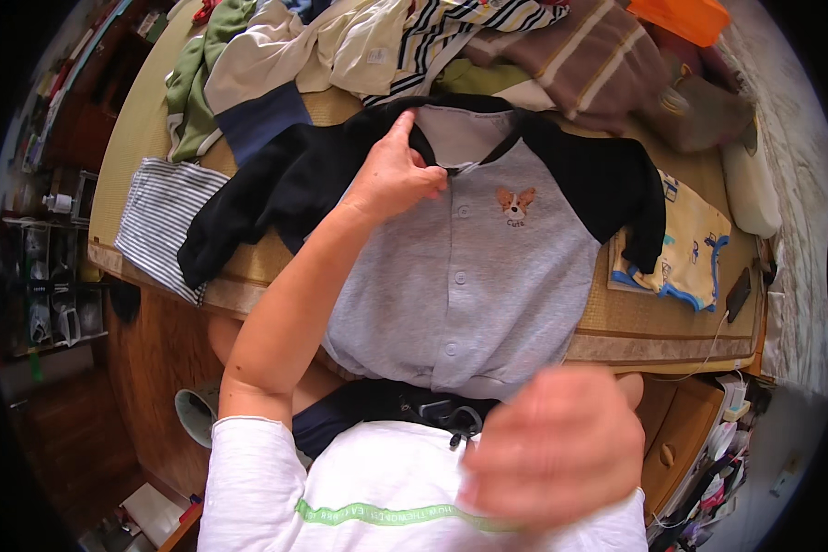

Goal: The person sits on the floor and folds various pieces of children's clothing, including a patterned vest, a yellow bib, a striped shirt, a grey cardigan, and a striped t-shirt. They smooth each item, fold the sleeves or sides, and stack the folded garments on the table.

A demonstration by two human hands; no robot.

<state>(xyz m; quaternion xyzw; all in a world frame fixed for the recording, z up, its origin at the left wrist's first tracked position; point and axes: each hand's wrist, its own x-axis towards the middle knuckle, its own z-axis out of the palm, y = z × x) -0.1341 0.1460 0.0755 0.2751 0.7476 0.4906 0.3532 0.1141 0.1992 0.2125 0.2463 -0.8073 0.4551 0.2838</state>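
- Two hands: one left hand [396, 175], one right hand [557, 451], the latter blurred
- One grey-and-black button-front jacket [524, 294]
- Two black sleeves [616, 179] on it
- Three plainly visible buttons [460, 278]
- One dog-face motif [515, 201]
- One narrow-striped garment [161, 216]
- One yellow blue-edged garment [695, 230]
- One white cable [721, 333]
- Several heaped clothes [368, 55], overlapping too much for an exact count

The one view looks out from the person's head, through a wide fisheye lens aimed steeply down and forward over the white T-shirt [377, 478]. The right hand [557, 446] looms nearest the lens, blurred. Farther off, the surface [607, 322] shows its near edge and both near corners, bowed by the lens; clothes hide its far edge.
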